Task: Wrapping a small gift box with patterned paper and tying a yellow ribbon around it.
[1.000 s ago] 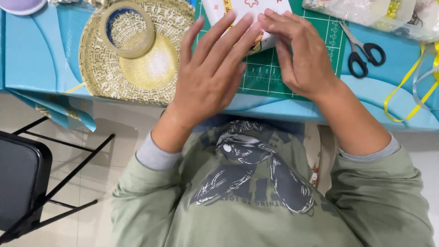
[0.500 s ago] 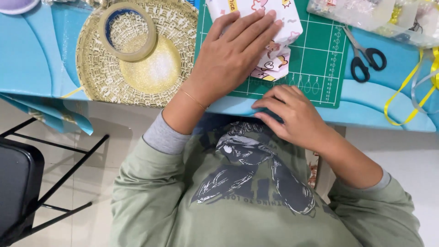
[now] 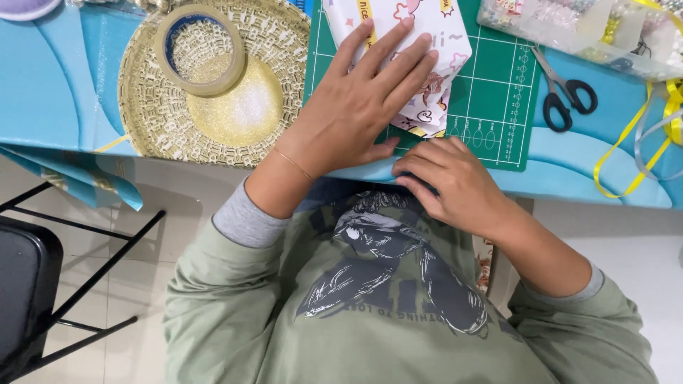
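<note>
A box wrapped in white cartoon-print paper (image 3: pixel 434 43) lies on a green cutting mat (image 3: pixel 491 99) at the top centre. My left hand (image 3: pixel 359 107) lies flat on the box with fingers spread, pressing it down. My right hand (image 3: pixel 452 181) is lower, at the front edge of the blue table (image 3: pixel 50 92), just below the mat's near edge. Its fingers are curled, and I see nothing in them. The folded end of the wrapping paper (image 3: pixel 427 117) shows between the two hands.
A round gold glittery tray (image 3: pixel 242 107) with a roll of tape (image 3: pixel 200 48) on it sits to the left. Black-handled scissors (image 3: pixel 562 92), yellow ribbon (image 3: pixel 629 153) and a clear box of small items (image 3: pixel 569 28) lie to the right. A black folding chair (image 3: pixel 28 284) stands at the lower left.
My right hand has come off the wrapped box and moved down to the table's front edge. My left hand has stayed pressed on the box.
</note>
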